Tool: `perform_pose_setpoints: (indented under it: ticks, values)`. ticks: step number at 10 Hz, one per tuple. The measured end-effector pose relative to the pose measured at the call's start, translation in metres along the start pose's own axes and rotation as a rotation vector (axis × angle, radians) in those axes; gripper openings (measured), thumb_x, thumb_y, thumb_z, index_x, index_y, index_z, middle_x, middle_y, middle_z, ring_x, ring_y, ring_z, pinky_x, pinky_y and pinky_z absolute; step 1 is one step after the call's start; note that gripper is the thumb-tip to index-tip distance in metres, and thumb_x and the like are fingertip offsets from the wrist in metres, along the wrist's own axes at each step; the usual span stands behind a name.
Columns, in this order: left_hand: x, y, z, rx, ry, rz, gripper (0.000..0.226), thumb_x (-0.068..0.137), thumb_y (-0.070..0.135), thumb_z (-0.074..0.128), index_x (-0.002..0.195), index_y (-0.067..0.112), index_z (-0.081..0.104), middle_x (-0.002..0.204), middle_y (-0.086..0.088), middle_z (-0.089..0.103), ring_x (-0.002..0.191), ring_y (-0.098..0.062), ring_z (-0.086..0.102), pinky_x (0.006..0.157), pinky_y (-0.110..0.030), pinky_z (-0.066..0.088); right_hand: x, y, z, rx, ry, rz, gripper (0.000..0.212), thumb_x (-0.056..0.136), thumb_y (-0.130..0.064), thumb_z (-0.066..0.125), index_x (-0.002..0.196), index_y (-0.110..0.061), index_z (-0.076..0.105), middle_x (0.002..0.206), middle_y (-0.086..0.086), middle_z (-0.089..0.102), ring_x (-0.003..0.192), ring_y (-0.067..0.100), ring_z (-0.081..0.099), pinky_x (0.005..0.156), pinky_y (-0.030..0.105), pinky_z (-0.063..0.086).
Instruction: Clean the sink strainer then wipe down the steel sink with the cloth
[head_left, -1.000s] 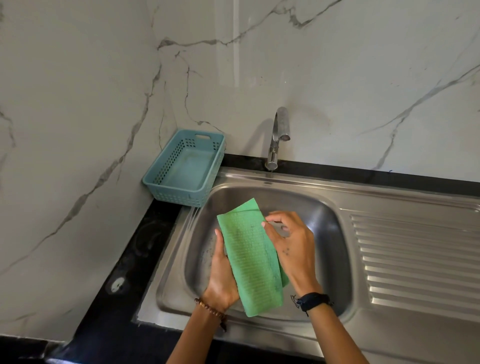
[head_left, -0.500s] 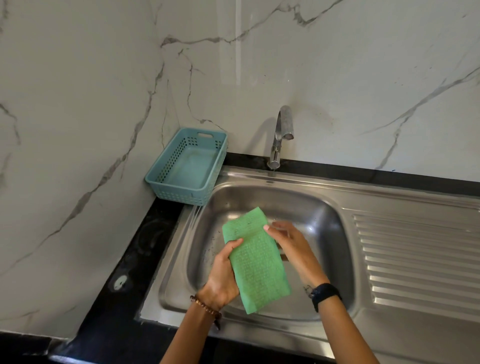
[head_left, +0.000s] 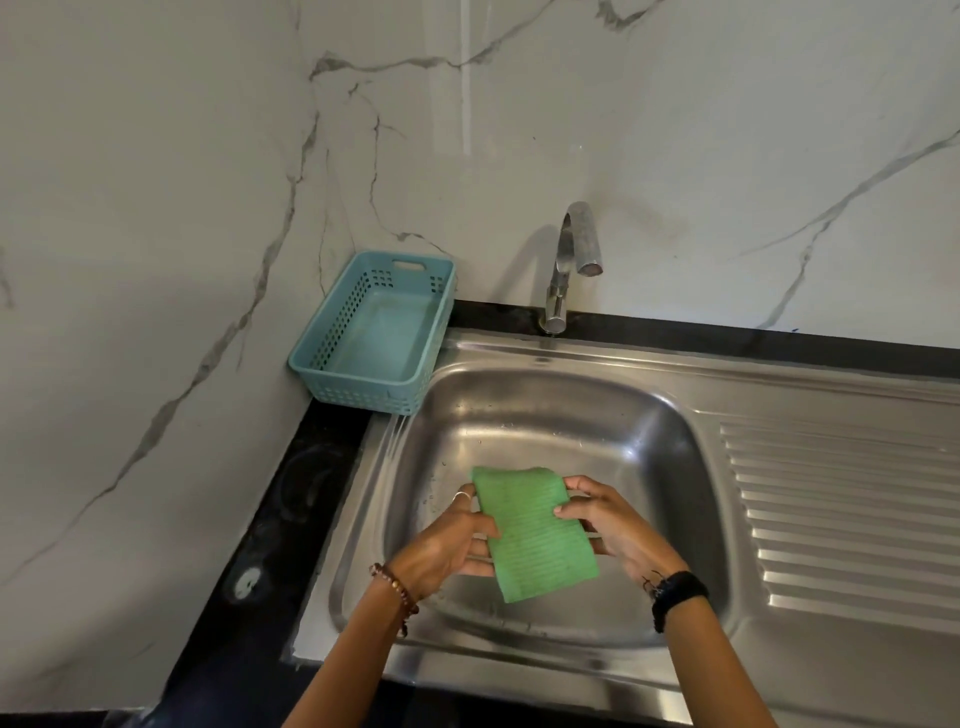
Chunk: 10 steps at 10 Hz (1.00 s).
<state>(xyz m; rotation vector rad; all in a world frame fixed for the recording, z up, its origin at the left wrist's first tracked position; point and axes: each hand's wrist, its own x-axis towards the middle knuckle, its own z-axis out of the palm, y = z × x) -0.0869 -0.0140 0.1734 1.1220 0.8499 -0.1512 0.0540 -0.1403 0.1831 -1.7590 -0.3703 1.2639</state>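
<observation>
A green ribbed cloth (head_left: 530, 530), folded into a short rectangle, is held above the basin of the steel sink (head_left: 550, 410). My left hand (head_left: 447, 545) grips its left edge, and my right hand (head_left: 613, 530) grips its right edge. Both hands hover over the middle of the basin. The cloth and hands hide the drain, so no strainer is visible.
A steel tap (head_left: 569, 265) stands behind the basin, with no water running. An empty teal plastic basket (head_left: 374, 332) sits at the back left corner on the black counter (head_left: 291, 493). The ribbed drainboard (head_left: 841, 509) lies to the right. Marble walls close off the left and back.
The cloth was long and held upright; now it is folded shorter and lower, with a hand on each side. The view has shifted slightly downward.
</observation>
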Motion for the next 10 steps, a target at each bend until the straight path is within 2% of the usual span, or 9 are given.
perform_pose_setpoints:
  ticks: [2, 3, 4, 5, 6, 7, 8, 9, 10]
  values:
    - [0.000, 0.081, -0.042, 0.127, 0.101, 0.290, 0.063, 0.086, -0.012, 0.043, 0.135, 0.024, 0.026, 0.102, -0.002, 0.057, 0.077, -0.013, 0.059, 0.048, -0.021, 0.055, 0.017, -0.073, 0.013, 0.113, -0.032, -0.252, 0.031, 0.089, -0.010, 0.052, 0.106, -0.034, 0.056, 0.111, 0.000, 0.065, 0.095, 0.015, 0.065, 0.064, 0.025, 0.055]
    - [0.002, 0.134, -0.084, 0.184, 0.224, 0.438, 0.066, 0.085, -0.017, 0.040, 0.138, 0.017, 0.021, 0.086, 0.001, 0.056, 0.069, -0.011, 0.053, 0.040, -0.015, 0.050, 0.041, -0.131, 0.037, 0.087, -0.049, -0.405, 0.036, 0.089, -0.006, 0.052, 0.118, -0.028, 0.051, 0.114, 0.004, 0.062, 0.095, 0.017, 0.065, 0.065, 0.027, 0.055]
    - [0.003, 0.184, -0.130, 0.289, 0.355, 0.582, 0.067, 0.083, -0.017, 0.039, 0.137, 0.019, 0.024, 0.082, 0.006, 0.055, 0.068, -0.005, 0.053, 0.039, -0.012, 0.046, 0.076, -0.188, 0.070, 0.062, -0.005, -0.520, 0.040, 0.088, 0.001, 0.050, 0.122, -0.018, 0.046, 0.096, 0.006, 0.063, 0.078, 0.012, 0.063, 0.057, 0.022, 0.055]
    - [0.022, 0.218, -0.167, 0.448, 0.524, 0.654, 0.068, 0.081, -0.013, 0.041, 0.138, 0.019, 0.026, 0.085, -0.001, 0.057, 0.071, -0.009, 0.056, 0.050, -0.020, 0.047, 0.120, -0.224, 0.100, -0.048, 0.118, -0.589, 0.042, 0.085, 0.003, 0.049, 0.125, -0.011, 0.043, 0.089, 0.010, 0.061, 0.076, 0.020, 0.061, 0.052, 0.019, 0.054]
    - [0.061, 0.218, -0.187, 0.800, 0.663, 0.610, 0.065, 0.082, -0.013, 0.038, 0.142, 0.008, 0.026, 0.127, -0.025, 0.049, 0.112, -0.037, 0.053, 0.088, -0.039, 0.047, 0.170, -0.226, 0.128, -0.405, 0.283, -0.552, 0.052, 0.086, 0.004, 0.046, 0.136, -0.003, 0.031, 0.114, 0.026, 0.060, 0.103, 0.038, 0.059, 0.081, 0.036, 0.049]
    - [0.098, 0.190, -0.191, 1.086, 0.591, 0.310, 0.058, 0.089, -0.005, 0.033, 0.144, 0.011, 0.023, 0.145, -0.024, 0.030, 0.128, -0.037, 0.040, 0.105, -0.044, 0.036, 0.205, -0.205, 0.151, -0.784, 0.301, -0.431, 0.052, 0.092, 0.002, 0.036, 0.141, -0.003, 0.021, 0.118, 0.027, 0.059, 0.107, 0.039, 0.058, 0.086, 0.042, 0.045]
    - [0.113, 0.167, -0.191, 1.293, 0.511, 0.037, 0.044, 0.095, 0.008, 0.035, 0.139, 0.014, 0.033, 0.150, -0.020, 0.018, 0.128, -0.038, 0.040, 0.105, -0.044, 0.037, 0.219, -0.196, 0.162, -1.105, 0.247, -0.380, 0.032, 0.096, -0.001, 0.031, 0.122, 0.003, 0.050, 0.122, 0.022, 0.059, 0.113, 0.036, 0.056, 0.092, 0.040, 0.045]
    - [0.114, 0.165, -0.186, 1.402, 0.627, 0.056, 0.036, 0.094, 0.013, 0.042, 0.131, 0.011, 0.043, 0.145, -0.018, 0.028, 0.121, -0.036, 0.046, 0.096, -0.041, 0.042, 0.220, -0.200, 0.166, -1.196, 0.257, -0.386, 0.031, 0.097, -0.003, 0.032, 0.114, 0.004, 0.057, 0.121, 0.021, 0.059, 0.113, 0.035, 0.057, 0.092, 0.038, 0.046]
    - [0.109, 0.169, -0.174, 1.341, 0.748, 0.247, 0.026, 0.095, 0.014, 0.041, 0.119, 0.007, 0.051, 0.135, -0.016, 0.038, 0.115, -0.032, 0.049, 0.088, -0.039, 0.046, 0.210, -0.202, 0.166, -1.162, 0.323, -0.466, 0.024, 0.093, -0.002, 0.039, 0.108, 0.002, 0.058, 0.114, 0.020, 0.062, 0.106, 0.034, 0.060, 0.086, 0.039, 0.048]
